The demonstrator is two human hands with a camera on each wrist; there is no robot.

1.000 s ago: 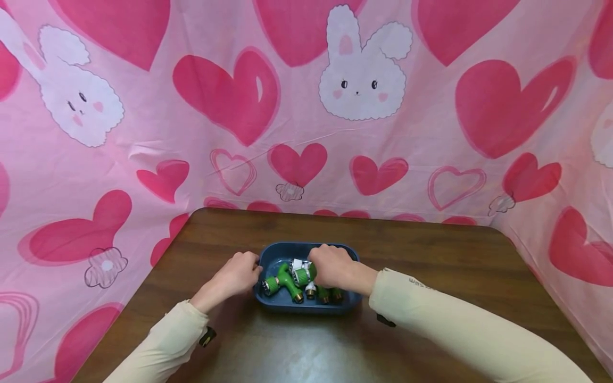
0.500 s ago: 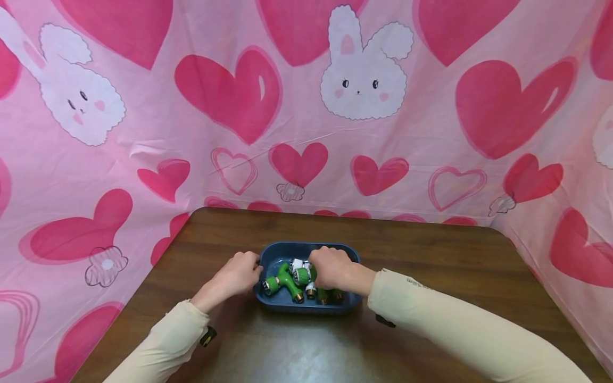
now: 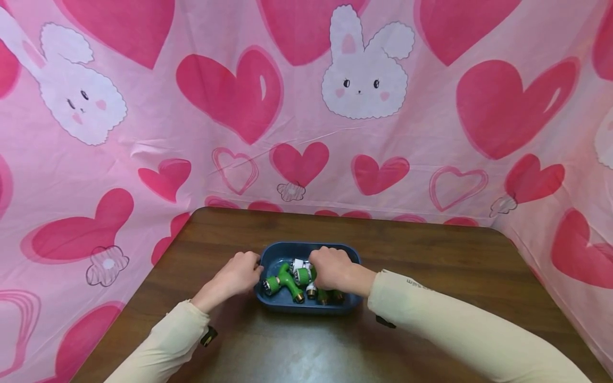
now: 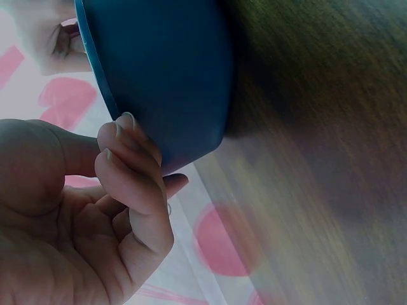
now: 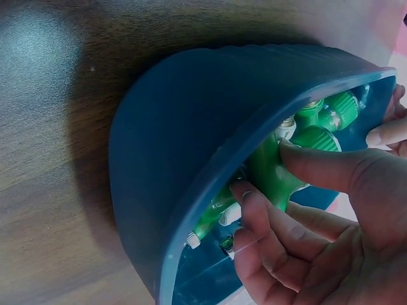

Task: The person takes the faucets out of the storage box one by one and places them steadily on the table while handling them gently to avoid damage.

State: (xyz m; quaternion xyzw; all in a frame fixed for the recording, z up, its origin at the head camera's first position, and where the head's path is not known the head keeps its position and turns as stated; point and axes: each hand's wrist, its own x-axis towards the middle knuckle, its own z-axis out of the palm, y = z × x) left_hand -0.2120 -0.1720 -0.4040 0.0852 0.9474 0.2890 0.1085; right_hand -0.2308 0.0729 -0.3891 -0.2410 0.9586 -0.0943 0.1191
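Note:
A dark blue plastic basin stands on the table and holds several green and white water taps with brass threaded ends. At its left end my left hand grips the rim; in the left wrist view the fingers curl against the basin's outer wall. My right hand reaches into the basin's right side. There, in the right wrist view, its thumb and fingers hold a green tap by the body. A green tap lies at the left inside the basin, beside a white one.
The brown wooden table extends around the basin, with rounded far corners. Behind it and at both sides hangs a pink cloth printed with hearts and rabbits. A dark device is strapped at my left wrist.
Both hands stay nearly in place, on the rim and in the basin. A brass tap end below my right hand has shifted very slightly.

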